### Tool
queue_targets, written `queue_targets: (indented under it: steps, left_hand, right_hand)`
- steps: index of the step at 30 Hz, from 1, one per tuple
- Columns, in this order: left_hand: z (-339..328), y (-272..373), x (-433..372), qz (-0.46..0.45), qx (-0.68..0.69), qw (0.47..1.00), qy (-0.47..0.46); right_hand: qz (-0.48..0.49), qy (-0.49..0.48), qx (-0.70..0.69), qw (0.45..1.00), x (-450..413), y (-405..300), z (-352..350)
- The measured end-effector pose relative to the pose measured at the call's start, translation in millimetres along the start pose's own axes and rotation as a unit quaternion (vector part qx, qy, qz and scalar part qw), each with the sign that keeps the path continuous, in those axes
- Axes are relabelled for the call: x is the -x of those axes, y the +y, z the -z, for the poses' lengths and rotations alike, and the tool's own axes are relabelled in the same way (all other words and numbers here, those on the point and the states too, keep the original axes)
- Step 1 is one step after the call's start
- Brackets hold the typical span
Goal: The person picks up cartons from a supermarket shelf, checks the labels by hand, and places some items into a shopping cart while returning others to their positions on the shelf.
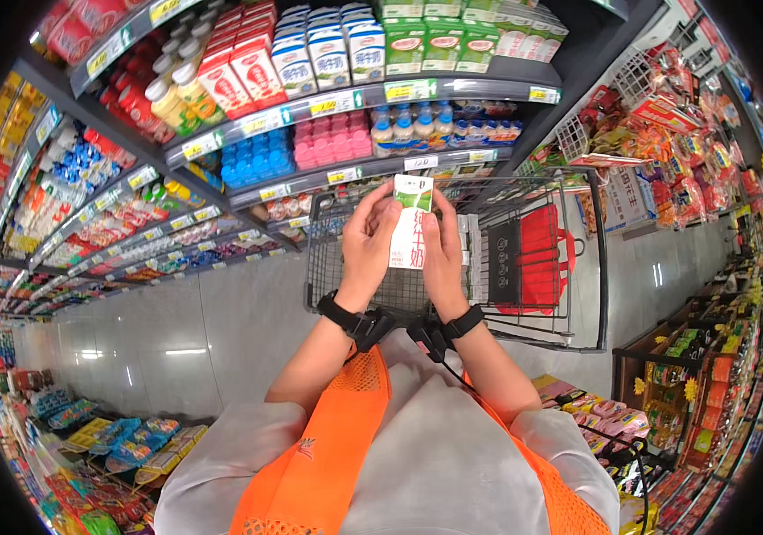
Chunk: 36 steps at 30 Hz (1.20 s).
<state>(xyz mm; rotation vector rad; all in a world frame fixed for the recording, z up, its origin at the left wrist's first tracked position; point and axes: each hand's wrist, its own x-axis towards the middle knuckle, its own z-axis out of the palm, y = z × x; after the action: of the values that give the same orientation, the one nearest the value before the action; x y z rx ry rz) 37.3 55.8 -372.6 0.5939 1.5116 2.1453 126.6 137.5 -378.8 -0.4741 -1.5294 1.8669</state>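
Note:
A white milk carton [409,227] with a green top band is held between both hands, its front facing up, above a wire shopping cart. My left hand [371,231] grips its left side and my right hand [445,244] its right side, thumbs on the front. Below, the black shopping cart [368,267] holds boxes or cartons [475,257] with pale edges, partly hidden by my right hand, and a red bag [538,257] at its right end. Beyond the hands, shelves carry blue-and-white milk cartons [328,57], green-and-white cartons [445,43] and red-and-white cartons [241,73].
A lower shelf holds pink bottles [333,140] and blue bottles [258,159]. Long drink shelves [87,214] curve along the left. Bagged goods [675,147] hang at the right beside wire baskets. Packaged goods on display [612,421] stand near the lower right, others [134,445] lower left.

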Motion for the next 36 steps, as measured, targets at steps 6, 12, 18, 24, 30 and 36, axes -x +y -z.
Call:
queue_targets:
  steps: [6,12,18,24,30,36]
  left_hand:
    - [7.0,-3.1,8.7,-0.001,0.017,0.999,0.041]
    - [7.1,-6.1,12.7,-0.011,0.021,0.999,0.034]
    - [0.9,-5.4,9.4,-0.011,0.018,0.999,0.039]
    - [-7.2,-8.6,4.1,-0.023,-0.018,0.999,0.042]
    - [-12.8,-12.7,-5.8,-0.021,0.008,0.998,0.052]
    - [-3.7,-8.6,-7.0,-0.005,0.021,0.999,0.041]
  right_hand:
    - [-0.019,0.001,0.015,1.0,5.6,8.3,-13.6]
    - [-0.022,0.012,-0.003,1.0,11.3,11.8,-12.3]
    - [-0.022,0.005,0.012,1.0,9.2,9.0,-6.9]
    - [-0.034,0.01,0.02,0.999,1.1,8.8,2.0]
    - [-0.011,0.007,0.015,1.0,-6.2,5.8,5.3]
    - [-0.015,0.01,-0.009,1.0,-7.8,14.4,-1.6]
